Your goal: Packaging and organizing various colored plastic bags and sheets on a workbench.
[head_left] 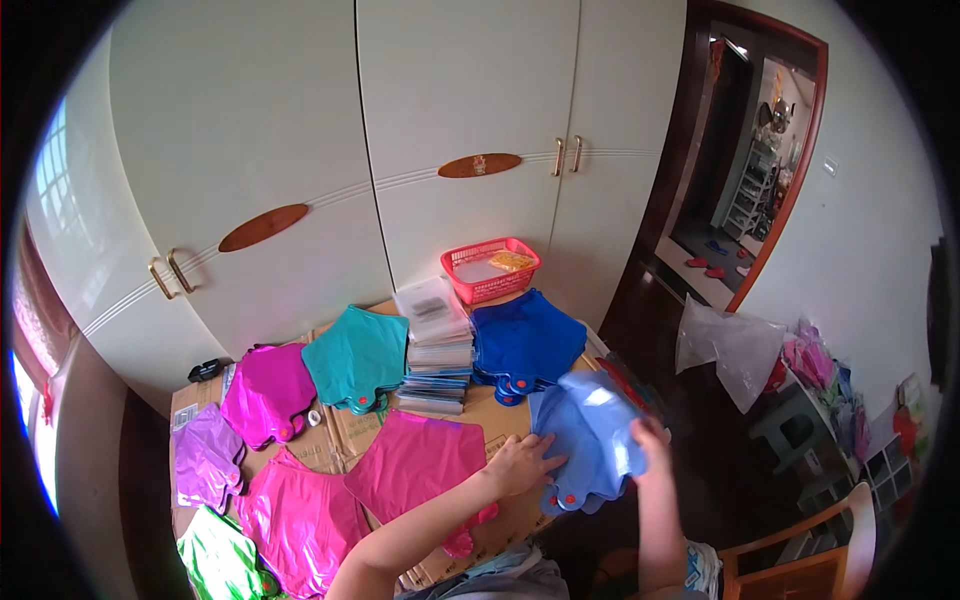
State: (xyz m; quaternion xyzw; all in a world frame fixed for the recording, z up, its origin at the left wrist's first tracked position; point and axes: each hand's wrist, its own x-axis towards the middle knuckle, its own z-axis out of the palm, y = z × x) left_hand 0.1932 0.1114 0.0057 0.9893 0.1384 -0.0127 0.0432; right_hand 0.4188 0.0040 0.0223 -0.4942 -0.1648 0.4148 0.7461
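Observation:
At the table's right edge lies a stack of light blue glossy sheets [585,432], shaped with pointed corners and a red dot at the near end. My right hand [652,450] is closed on the right edge of the light blue sheets, which bend upward there. On their left side rests my left hand [520,465], its fingers spread and touching them. Under my left forearm lies a dark pink stack [418,465] of similar shape. A dark blue stack [528,338] sits just beyond the light blue one.
Teal [357,352], magenta [268,390], purple [207,452], bright pink [300,520] and green [222,560] stacks cover the cardboard-topped table [340,435]. Packed cards [437,375] stand mid-table below a red basket [490,292]. A wooden chair [790,575] is at right.

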